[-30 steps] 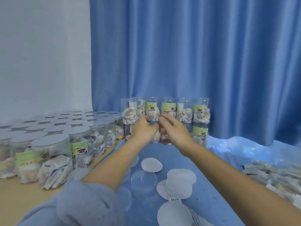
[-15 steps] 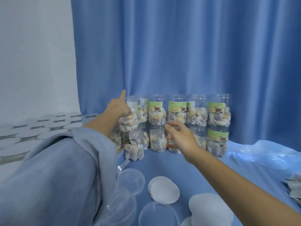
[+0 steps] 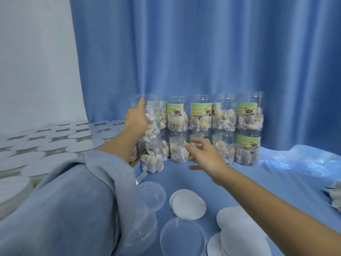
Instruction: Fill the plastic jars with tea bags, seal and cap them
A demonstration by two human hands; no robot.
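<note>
Fingers (image 3: pixel 140 106) of the left hand (image 3: pixel 136 116) wrap the uncapped jar of tea bags (image 3: pixel 147 119), at the left end of the upper row stacked by the curtain (image 3: pixel 184 52). Right hand (image 3: pixel 204 154) hovers spread, near the lower jars (image 3: pixel 178 149), touching nothing.

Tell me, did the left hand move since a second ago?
Yes. The left hand went left and up along the stacked jars, from beside the right hand to the top-left jar.
</note>
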